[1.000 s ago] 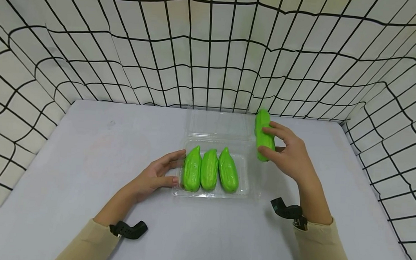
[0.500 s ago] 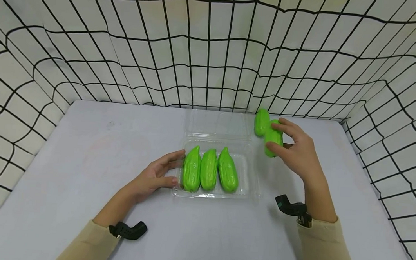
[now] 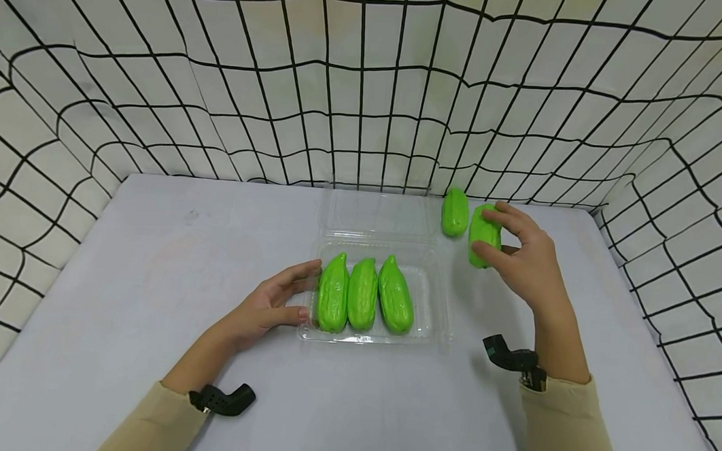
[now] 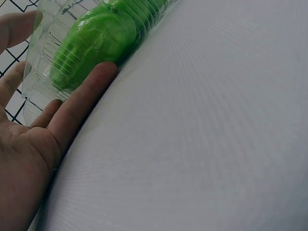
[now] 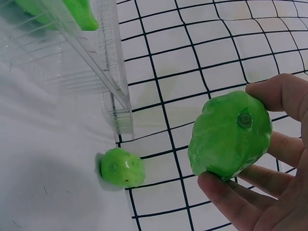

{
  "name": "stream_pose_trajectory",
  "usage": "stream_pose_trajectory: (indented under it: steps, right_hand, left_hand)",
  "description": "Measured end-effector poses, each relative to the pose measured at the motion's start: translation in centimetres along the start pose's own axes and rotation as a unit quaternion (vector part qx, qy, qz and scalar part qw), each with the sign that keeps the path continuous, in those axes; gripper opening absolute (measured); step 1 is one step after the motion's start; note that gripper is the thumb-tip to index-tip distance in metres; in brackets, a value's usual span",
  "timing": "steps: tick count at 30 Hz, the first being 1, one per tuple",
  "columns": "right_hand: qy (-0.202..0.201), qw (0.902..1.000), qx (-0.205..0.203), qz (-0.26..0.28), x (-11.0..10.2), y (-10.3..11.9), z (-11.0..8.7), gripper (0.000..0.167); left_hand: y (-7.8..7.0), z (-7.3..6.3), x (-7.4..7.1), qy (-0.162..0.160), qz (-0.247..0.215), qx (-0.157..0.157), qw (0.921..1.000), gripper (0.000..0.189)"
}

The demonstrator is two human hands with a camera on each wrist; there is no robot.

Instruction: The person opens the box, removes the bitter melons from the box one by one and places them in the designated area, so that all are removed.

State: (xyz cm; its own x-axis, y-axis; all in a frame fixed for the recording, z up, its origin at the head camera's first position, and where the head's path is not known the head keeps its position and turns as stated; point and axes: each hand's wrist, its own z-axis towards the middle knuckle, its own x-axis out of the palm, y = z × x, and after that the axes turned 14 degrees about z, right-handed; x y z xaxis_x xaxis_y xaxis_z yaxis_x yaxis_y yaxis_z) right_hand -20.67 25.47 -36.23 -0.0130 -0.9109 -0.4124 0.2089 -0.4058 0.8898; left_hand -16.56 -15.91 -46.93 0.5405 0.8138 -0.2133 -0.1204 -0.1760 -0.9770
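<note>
My right hand (image 3: 521,254) holds a bright green, ridged bitter melon (image 3: 483,235) between thumb and fingers, above the table's back right. In the right wrist view this bitter melon (image 5: 228,137) shows its blunt end, with fingertips on opposite sides. A second bitter melon (image 3: 455,213) lies on the table just left of it. Three more bitter melons (image 3: 363,295) lie side by side in a clear plastic clamshell box (image 3: 426,290), with bare room at its right end. Relaxed fingers of my left hand (image 3: 274,299) touch the box's left side; its thumb lies along the wall.
The box's transparent lid (image 3: 381,215) lies folded back toward the rear of the white table (image 3: 213,231). Black wire mesh (image 3: 380,90) over white panels rises at the back and both sides. Each wrist wears a black camera mount (image 3: 229,399).
My right hand has moved right with its bitter melon, away from the box, uncovering the bitter melon on the table behind. The left hand and the box stay in place.
</note>
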Motion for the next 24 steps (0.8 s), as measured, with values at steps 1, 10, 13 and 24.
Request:
stream_pose_trajectory:
  steps: [1,10,13,24]
  right_hand:
    - [-0.002,1.0,0.002,0.0,0.0,0.0,0.0,0.049]
    - [-0.01,0.9999,0.004,0.004,-0.1,-0.5,0.1,0.05]
    - [-0.012,0.9999,0.002,0.002,-0.1,-0.7,0.2,0.05]
    - [-0.036,0.9991,-0.008,0.02,-0.2,-1.5,0.5,0.051]
  left_hand:
    - [0.0,0.0,0.0,0.0,0.001,0.0,1.0,0.078]
    - [0.1,0.0,0.0,-0.002,0.007,0.0,1.0,0.078]
    - [0.1,0.0,0.0,-0.003,0.006,0.002,1.0,0.078]
    - [0.0,0.0,0.0,-0.003,0.006,0.002,1.0,0.078]
